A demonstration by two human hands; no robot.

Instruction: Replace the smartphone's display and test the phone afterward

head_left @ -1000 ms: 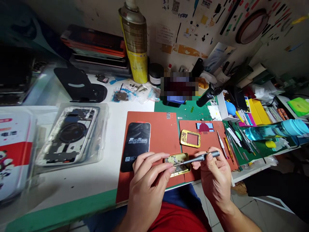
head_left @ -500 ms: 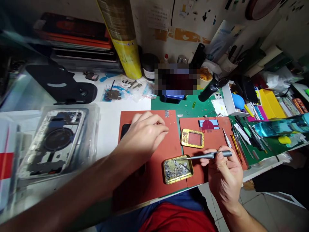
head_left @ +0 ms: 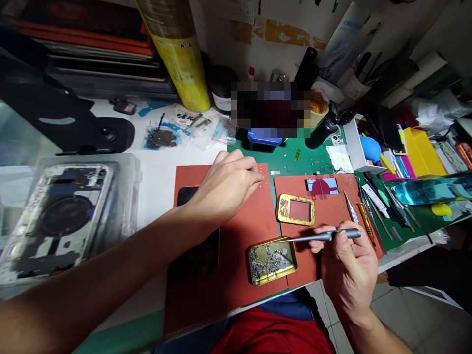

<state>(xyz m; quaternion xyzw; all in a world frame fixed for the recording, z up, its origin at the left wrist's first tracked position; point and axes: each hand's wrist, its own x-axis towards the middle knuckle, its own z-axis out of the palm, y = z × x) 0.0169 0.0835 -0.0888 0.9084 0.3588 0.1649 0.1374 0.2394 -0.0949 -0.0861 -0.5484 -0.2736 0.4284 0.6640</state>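
My left hand (head_left: 234, 184) reaches over the upper part of a reddish-brown mat (head_left: 239, 275). Its fingers are pinched together and bent down; whatever they hold is hidden behind them. Beneath that wrist and forearm lies a dark phone (head_left: 195, 260), partly covered. My right hand (head_left: 350, 265) is closed around a grey screwdriver (head_left: 326, 236) held nearly level, pointing left. The screwdriver's tip is over the upper edge of a small yellow tin (head_left: 295, 268) full of tiny screws (head_left: 267, 260). Above the tin lies its yellow lid (head_left: 283, 209) with a window.
Screwdrivers (head_left: 351, 206) and slim tools lie at the right beside a blue-tinted bottle (head_left: 431, 189). On the left, a clear case (head_left: 134, 177) holds an opened phone housing (head_left: 66, 216). A yellow cylinder (head_left: 184, 69) and small plastic bags (head_left: 202, 130) stand and lie at the back.
My left hand has moved slightly up and right on the mat and now covers the small clear piece seen there before. The screwdriver stays over the tin. The view has shifted a little.
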